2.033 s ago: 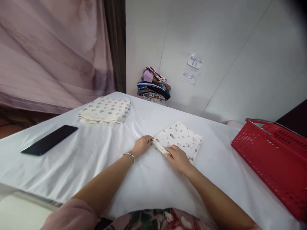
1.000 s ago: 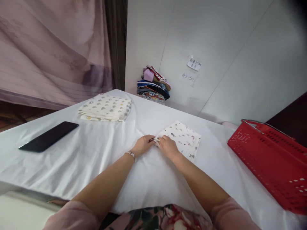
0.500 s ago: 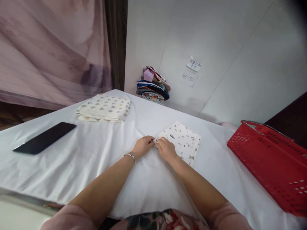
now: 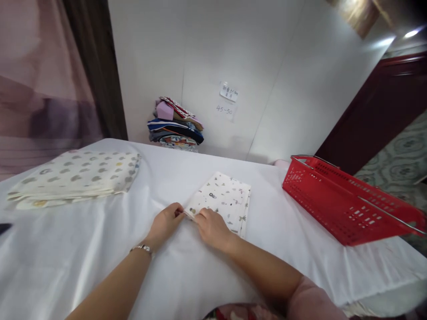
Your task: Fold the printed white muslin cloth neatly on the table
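Observation:
A folded white cloth [image 4: 227, 195] with small plant-like prints lies flat on the white-covered table [image 4: 160, 178]. My left hand [image 4: 167, 224], with a bracelet at the wrist, pinches the cloth's near left corner between thumb and fingers. Just to its right, my right hand [image 4: 212, 227] is closed on the cloth's near edge, its palm side turned away from view. A second folded cloth [image 4: 83, 171], cream with grey prints, rests to the left, apart from both hands.
At the right stands a red plastic basket [image 4: 320, 195] with metal handles. Folded clothes [image 4: 175, 124] are stacked against the wall beyond the table, and paper notes [image 4: 228, 92] hang beside them. A dark phone-like object [image 4: 4, 228] shows at the left edge.
My view has swung to the right, so the basket shows more and the dark flat object has mostly left the frame. Both hands stay at the cloth's corner, now slightly farther apart.

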`<state>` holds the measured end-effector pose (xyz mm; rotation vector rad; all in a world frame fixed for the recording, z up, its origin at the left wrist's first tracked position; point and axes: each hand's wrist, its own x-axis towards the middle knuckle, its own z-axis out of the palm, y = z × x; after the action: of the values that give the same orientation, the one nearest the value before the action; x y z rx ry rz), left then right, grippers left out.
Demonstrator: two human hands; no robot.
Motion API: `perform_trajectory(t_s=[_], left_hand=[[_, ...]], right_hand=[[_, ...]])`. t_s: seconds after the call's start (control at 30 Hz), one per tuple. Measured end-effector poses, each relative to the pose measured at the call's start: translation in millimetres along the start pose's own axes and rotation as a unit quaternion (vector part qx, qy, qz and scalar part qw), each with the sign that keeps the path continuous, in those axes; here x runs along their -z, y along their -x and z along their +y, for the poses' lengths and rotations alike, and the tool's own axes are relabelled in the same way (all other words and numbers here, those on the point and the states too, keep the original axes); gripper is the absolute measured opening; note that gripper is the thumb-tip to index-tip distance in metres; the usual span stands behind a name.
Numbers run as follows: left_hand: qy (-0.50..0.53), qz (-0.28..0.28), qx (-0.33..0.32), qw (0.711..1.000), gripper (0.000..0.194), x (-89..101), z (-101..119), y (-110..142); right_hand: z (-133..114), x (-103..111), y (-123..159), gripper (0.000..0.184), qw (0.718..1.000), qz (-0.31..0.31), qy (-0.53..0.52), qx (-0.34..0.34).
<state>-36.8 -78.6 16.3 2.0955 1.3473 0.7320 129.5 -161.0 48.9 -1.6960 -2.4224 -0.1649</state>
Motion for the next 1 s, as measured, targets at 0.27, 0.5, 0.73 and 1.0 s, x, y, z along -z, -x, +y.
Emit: perform_trajectory(t_s=[0.27, 0.5, 0.73, 1.0], left_hand=[[-0.010, -0.011, 0.024, 1.000, 0.016, 3.2, 0, 1], [0.007, 0.054, -0.081, 0.995, 0.022, 1.2, 4, 4], [-0.048, 0.076, -0.273, 0.958, 0.020, -17.1, 34, 15], [-0.048, -0.053, -0.354, 0.933, 0.024, -52.9, 89, 22]], right_hand=[[15, 8, 61, 0.022, 0.997, -0.023, -0.055, 0.055], [43, 23, 94, 0.022, 0.981, 0.102, -0.158, -0.047], [76, 17, 104, 0.020, 0.926, 0.160, -0.306, -0.153], [105, -5, 109, 0.024, 0.723, 0.124, -0.541, -0.410]])
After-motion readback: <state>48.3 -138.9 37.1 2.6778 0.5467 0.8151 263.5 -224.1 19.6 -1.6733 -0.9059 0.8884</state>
